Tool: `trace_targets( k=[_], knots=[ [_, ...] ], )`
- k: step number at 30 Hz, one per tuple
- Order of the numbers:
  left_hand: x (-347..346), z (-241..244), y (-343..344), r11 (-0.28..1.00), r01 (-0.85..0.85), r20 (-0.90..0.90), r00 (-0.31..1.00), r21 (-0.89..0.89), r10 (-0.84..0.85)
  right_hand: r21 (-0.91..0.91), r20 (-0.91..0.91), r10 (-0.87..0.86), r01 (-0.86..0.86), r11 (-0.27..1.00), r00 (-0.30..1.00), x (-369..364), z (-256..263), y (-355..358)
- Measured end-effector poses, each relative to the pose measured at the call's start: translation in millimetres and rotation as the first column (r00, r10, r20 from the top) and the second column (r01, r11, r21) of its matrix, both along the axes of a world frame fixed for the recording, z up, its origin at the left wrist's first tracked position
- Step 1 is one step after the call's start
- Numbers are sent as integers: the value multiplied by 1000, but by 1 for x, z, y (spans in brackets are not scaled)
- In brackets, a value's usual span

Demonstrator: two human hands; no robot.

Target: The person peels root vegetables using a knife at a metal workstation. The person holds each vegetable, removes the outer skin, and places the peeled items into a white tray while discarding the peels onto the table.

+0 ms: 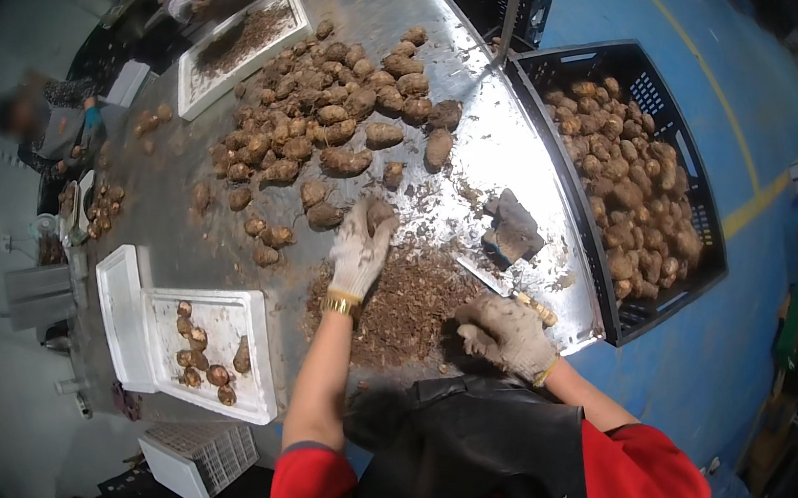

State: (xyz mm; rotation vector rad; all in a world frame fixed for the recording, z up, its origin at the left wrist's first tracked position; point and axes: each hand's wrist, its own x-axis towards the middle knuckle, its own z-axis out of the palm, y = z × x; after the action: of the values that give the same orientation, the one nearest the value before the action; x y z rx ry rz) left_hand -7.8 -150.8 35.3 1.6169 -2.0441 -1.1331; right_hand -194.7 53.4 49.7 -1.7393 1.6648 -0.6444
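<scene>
In a soiled white knit glove, my left hand (363, 247) grips a brown taro corm (381, 214) at the near edge of the taro pile (309, 111). A gold band circles that wrist. My right hand (506, 334), gloved too, is low over the table's near side with loosely curled fingers and nothing visible in them; its palm is hidden. Just beyond it lies a knife (487, 277) with a wooden handle, its blade pointing away to the left. Brown peelings and dirt (406, 307) spread between my hands. A dirty grey cloth or glove (511, 227) lies past the knife.
A black crate (713, 243) full of taro adjoins the metal table (169, 172) on the right. At left, a white foam tray (262, 360) holds several trimmed corms beside another foam piece (123, 317). Another foam tray (185, 89) contains scraps. Two people work across the table.
</scene>
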Motion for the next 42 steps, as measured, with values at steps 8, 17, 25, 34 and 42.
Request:
trace_targets(
  k=[8,17,25,34,42],
  knots=[
    [6,48,101,995,87,-344,937,54,-63,-65,134,-139,148,987,981,2,19,-25],
    [1,59,146,958,200,-229,942,-206,-246,102,549,-68,14,995,833,24,-23,-9],
    [8,63,160,909,191,-248,923,-371,-296,-92,87,-1,9,996,996,11,26,0],
    [20,60,159,950,229,-250,927,-214,-280,-155,-115,90,-107,982,989,11,8,9],
    [15,62,159,934,281,-127,941,-220,-313,-187,-195,118,-156,970,974,10,0,14]
  ],
)
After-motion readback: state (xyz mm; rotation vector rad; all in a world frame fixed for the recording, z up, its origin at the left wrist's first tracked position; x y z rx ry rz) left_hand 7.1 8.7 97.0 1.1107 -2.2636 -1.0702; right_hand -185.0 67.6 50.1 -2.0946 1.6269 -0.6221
